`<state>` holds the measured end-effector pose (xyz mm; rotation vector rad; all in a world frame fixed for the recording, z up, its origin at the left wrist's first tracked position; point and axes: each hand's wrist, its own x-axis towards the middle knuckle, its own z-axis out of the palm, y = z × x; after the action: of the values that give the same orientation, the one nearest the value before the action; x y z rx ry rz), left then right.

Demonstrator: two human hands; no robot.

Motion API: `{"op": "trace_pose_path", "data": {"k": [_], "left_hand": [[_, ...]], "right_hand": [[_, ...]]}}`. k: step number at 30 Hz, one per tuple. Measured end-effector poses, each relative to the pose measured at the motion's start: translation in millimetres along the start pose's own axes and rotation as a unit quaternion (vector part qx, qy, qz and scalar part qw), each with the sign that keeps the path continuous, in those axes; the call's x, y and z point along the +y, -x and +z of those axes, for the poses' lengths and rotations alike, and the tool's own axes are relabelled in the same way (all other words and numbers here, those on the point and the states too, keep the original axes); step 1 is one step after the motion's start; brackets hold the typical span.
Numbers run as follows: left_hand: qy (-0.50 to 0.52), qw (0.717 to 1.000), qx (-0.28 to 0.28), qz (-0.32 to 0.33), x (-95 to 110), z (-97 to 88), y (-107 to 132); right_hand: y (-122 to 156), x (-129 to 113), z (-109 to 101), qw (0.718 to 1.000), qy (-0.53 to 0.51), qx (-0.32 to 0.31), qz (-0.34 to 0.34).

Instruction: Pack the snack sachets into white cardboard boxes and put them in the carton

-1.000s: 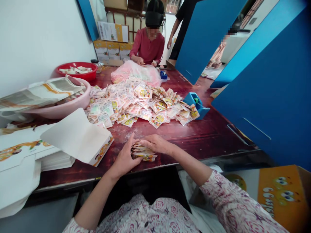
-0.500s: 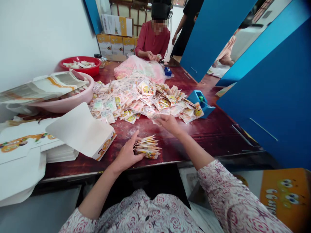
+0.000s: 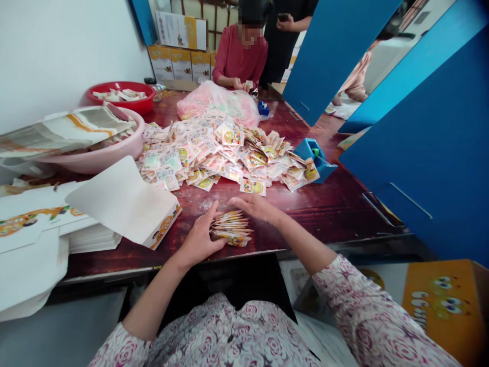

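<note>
My left hand [image 3: 199, 237] grips a small stack of sachets [image 3: 231, 229] standing on edge on the dark red table [image 3: 328, 209], near its front edge. My right hand [image 3: 257, 206] rests over the far side of that stack, fingers stretched flat on its top. Just beyond lies a big heap of loose colourful sachets [image 3: 221, 153]. One sachet [image 3: 252, 187] lies apart from the heap, close to my right hand.
An open white carton [image 3: 126, 206] and flat cartons [image 3: 34, 224] lie at left, with a pink basin [image 3: 95, 155] and a red basin [image 3: 122, 97]. A blue tape dispenser [image 3: 313, 158] sits at right. A person in red [image 3: 240, 56] works opposite behind a pink bag [image 3: 221, 104]. Blue panels [image 3: 420, 153] stand at right.
My right hand left the stack, reached out to the heap, and has come back onto the stack. My left hand has stayed on the stack throughout.
</note>
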<state>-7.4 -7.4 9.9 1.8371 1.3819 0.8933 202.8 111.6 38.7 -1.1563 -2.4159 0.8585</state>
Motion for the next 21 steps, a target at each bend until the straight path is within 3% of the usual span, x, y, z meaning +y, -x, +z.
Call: {"op": "trace_pose_path", "data": {"k": [2,4,7,9,12,14,16,19,21], "left_hand": [[0.006,1.000,-0.004,-0.013,2,-1.2,-1],[0.008,1.000,-0.001,-0.020,3,-1.5,-1],[0.012,1.000,0.001,-0.029,4,-1.3,-1],[0.014,0.999,0.002,-0.030,4,-1.5,-1],[0.018,0.999,-0.003,-0.031,3,-1.7,-1],[0.023,0.999,-0.005,-0.035,2,-0.8,0],[0.032,0.999,0.011,-0.036,-1,1.1,0],[0.037,0.997,0.062,-0.025,-4,3.9,1],[0.040,0.997,0.062,-0.018,-4,4.1,1]], "right_hand": [[-10,20,-10,0.990,0.122,0.054,0.041],[-17,39,-19,0.968,0.236,0.053,0.071],[-22,53,-22,0.947,0.301,0.046,0.106],[-23,51,-18,0.949,0.273,0.081,0.131],[-19,30,-10,0.982,0.116,0.100,0.108],[-14,10,-5,0.998,-0.006,0.050,0.042],[-5,-10,-2,0.998,-0.063,-0.026,-0.009],[7,-29,-2,0.994,-0.044,-0.090,-0.035],[8,-31,-5,0.993,-0.037,-0.104,-0.036]]}}
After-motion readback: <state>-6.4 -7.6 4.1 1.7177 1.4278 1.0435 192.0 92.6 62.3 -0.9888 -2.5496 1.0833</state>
